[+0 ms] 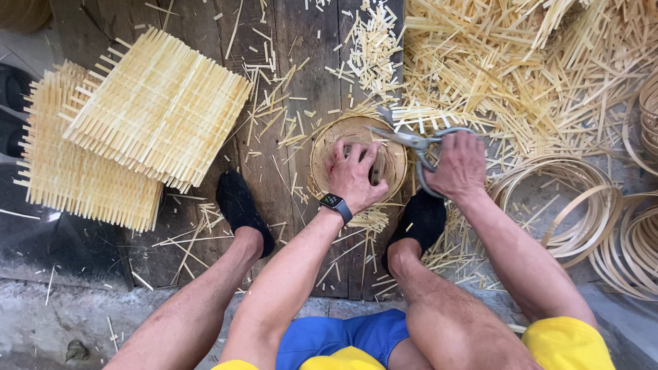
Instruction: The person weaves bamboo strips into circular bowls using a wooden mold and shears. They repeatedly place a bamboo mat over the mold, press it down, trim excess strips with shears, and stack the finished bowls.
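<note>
Head view. The left hand (353,177) presses down inside a small round bamboo basket (356,154), its grip closed on the basket's inner wall. The basket sits on the dark wooden floorboards (301,62), between two black-socked feet (240,205). The right hand (460,164) is clenched around the handles of metal scissors (411,142), blades open over the basket's rim. Stacked woven mats (130,123) lie toward the floor's left edge; loose bamboo strips (507,62) and hoops (576,205) lie toward its right.
</note>
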